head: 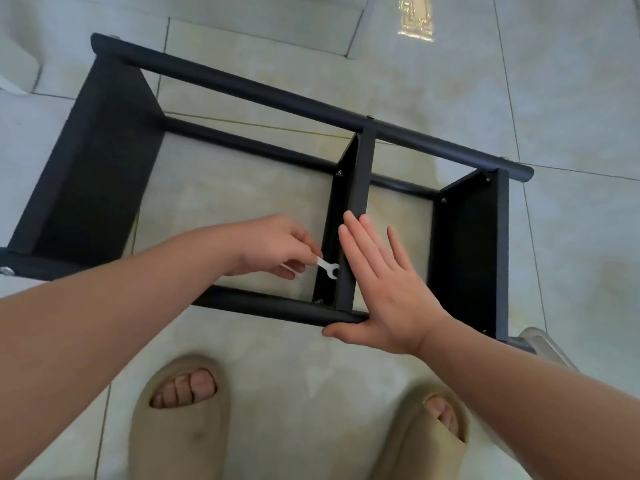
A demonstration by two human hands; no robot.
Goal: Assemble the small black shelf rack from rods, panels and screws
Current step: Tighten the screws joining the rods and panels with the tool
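The small black metal shelf rack [242,81] lies on its side on a pale glossy tiled floor [571,98], running from far left to near right. Its long round rods frame three upright panels: a wide left panel [93,161], a narrow middle panel [360,181] and a right panel [467,244]. The bay between the left and middle panels is wide and open to the floor; the bay between the middle and right panels is much narrower.

The left hand [273,247] reaches into the wide bay, fingers curled, pinching a small flat white spanner [328,266] by its handle. The spanner's open head lies against the left face of the middle panel, above a screw [318,301] near the near black rod [270,304].

The right hand [384,289] is flat with its fingers straight and close together, laid along the right side of the middle panel's top edge, its thumb spread out along the near black rod. It grasps nothing.

Two beige foam slippers [180,427] stand just near of the rack.
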